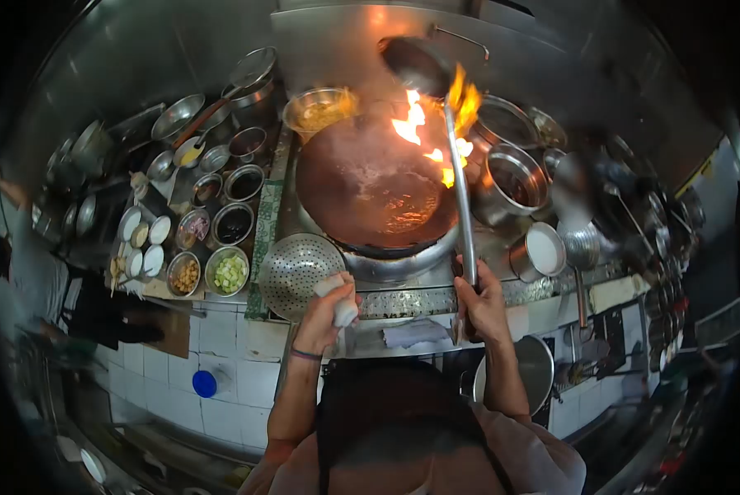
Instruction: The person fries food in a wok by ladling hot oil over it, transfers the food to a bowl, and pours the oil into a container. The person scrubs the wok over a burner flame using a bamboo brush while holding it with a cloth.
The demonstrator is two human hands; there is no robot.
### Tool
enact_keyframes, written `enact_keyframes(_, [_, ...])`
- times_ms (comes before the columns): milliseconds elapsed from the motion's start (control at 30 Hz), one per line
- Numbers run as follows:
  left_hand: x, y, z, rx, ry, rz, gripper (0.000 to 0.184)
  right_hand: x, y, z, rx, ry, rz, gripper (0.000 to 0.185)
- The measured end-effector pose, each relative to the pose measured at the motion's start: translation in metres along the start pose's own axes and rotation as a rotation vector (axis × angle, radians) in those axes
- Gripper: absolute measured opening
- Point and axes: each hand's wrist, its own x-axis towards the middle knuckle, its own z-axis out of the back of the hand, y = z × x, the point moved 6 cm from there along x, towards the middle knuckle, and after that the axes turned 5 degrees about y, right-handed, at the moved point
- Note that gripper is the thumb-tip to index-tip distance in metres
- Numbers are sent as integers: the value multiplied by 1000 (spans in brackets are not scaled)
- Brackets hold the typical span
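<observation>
My left hand [324, 320] is closed round a folded white cloth [347, 312], just in front of the perforated strainer [291, 276]. In my right hand [483, 304] is the handle of a long metal ladle [462, 194], its dark bowl raised beyond the wok's far right side. A large dark wok [345, 165] sits on the burner, with shiny liquid pooled in its lower right part. Flames [411, 117] leap at the wok's right rim, beside the ladle's shaft. Smoke or steam blurs the wok's surface.
Left of the wok stand several small bowls, including chopped green vegetable [227, 272] and dark sauce [233, 223]. A metal bowl of yellowish liquid [316, 111] is behind. To the right are a pot of dark liquid [516, 180] and a container of white contents [543, 250].
</observation>
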Motion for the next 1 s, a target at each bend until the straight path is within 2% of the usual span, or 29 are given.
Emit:
enact_keyframes(133, [23, 5, -3, 15, 2, 84, 17, -23, -33, 6, -144, -85, 112, 38])
enact_keyframes(233, [43, 10, -9, -104, 25, 119, 31, -34, -86, 12, -120, -186, 84, 38])
enact_keyframes(300, [62, 12, -10, -254, 115, 135, 45, -47, -83, 11, -198, -259, 150, 37])
enact_keyframes(333, [73, 18, -4, -296, 90, 172, 54, -50, -93, 14, -210, -243, 130, 34])
enact_keyframes(467, [95, 16, -22, -297, 100, 230, 59, -69, -81, 12, -92, -235, -70, 25])
enact_keyframes(533, [117, 27, -22, -123, 125, 183, 51, -72, -115, 25, -314, -287, 77, 26])
enact_keyframes(567, [130, 40, -17, -122, 136, 92, 46, -70, -131, 28, -414, -287, 171, 26])
enact_keyframes(600, [128, 42, -23, -205, 253, 113, 40, -70, -144, 31, -271, -245, 62, 29])
enact_keyframes(633, [140, 52, -17, -292, 280, 130, 34, -72, -153, 31, -135, -184, -56, 32])
enact_keyframes(667, [149, 57, -15, -392, 186, 131, 31, -73, -153, 33, -160, -186, -32, 34])
enact_keyframes(733, [142, 46, -25, -295, 95, 215, 34, -71, -175, 38, -225, -218, 59, 38])
enact_keyframes(767, [152, 43, -24, -283, 143, 274, 29, -70, -185, 41, -265, -256, 128, 40])
enact_keyframes(800, [131, 22, -40, -270, -6, 259, 24, -64, -193, 41, -206, -223, 72, 41])
enact_keyframes(867, [147, 30, -33, -359, -36, 332, 22, -63, -205, 44, -104, -194, -47, 42])
enact_keyframes(900, [158, 38, -31, -405, -46, 372, 20, -65, -203, 45, -89, -195, -33, 43])
enact_keyframes(1000, [164, 44, -25, -361, -84, 299, 19, -65, -192, 45, -88, -204, 17, 46])
